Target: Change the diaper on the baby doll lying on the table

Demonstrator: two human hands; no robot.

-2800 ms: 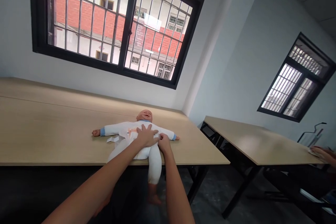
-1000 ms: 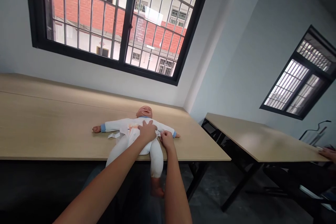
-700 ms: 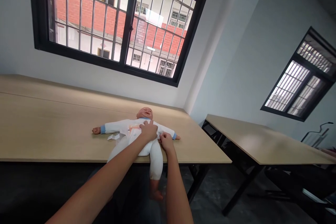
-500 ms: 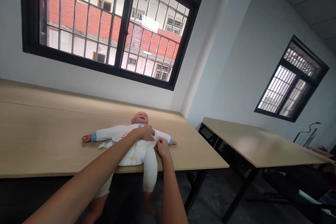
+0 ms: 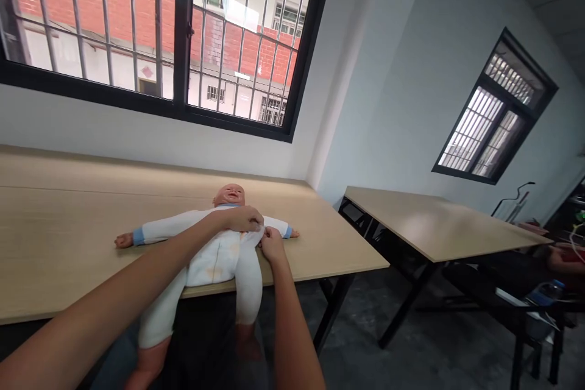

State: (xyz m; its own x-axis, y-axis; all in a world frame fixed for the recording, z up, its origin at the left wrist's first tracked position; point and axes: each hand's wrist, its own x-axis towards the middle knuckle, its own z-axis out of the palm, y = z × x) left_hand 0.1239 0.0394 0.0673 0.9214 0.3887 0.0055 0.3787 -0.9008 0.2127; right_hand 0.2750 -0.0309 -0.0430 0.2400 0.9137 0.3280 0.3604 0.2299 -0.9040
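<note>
A baby doll in a white outfit with blue cuffs and collar lies on its back on the wooden table, its legs hanging over the front edge. My left hand reaches across the doll's chest, its fingers closed on the white cloth at the side of the chest. Close beside it, my right hand pinches the same cloth near the doll's outstretched arm. Part of the cloth between the fingers is hidden.
A second wooden table stands to the right, past a gap. Behind the doll is a wall with a barred window. At the lower right are a dark chair and a bottle; a person's arm shows at the right edge.
The camera view has shifted right and closer. A white flap beside the doll's body no longer shows. My hands have drawn cloth up between them at the doll's side.
</note>
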